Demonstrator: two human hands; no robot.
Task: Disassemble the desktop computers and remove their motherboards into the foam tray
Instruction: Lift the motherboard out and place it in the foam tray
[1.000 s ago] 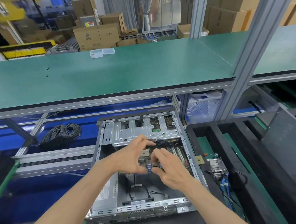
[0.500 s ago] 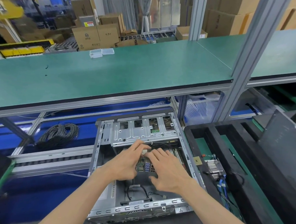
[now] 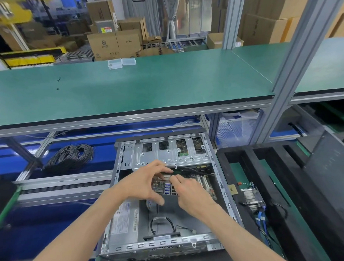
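Reaching into the open computer case [image 3: 173, 244], we see both hands over the motherboard [image 3: 197, 179], which sits inside the case under its metal drive cage [image 3: 168, 152]. The left hand [image 3: 144, 183] curls its fingers onto a small white connector [image 3: 166, 176], while the right hand [image 3: 190, 191] pinches beside it. The black foam tray [image 3: 238, 152] stands just right of the case.

Green shelf [image 3: 145, 88], silver case [image 3: 224, 189], black tray [image 3: 248, 154].

- Both hands have moved toward the top of the frame inside the computer case [image 3: 226, 189].
- Left hand [image 3: 144, 183] and right hand [image 3: 190, 193] fingertips now meet at the motherboard [image 3: 191, 174] upper edge.
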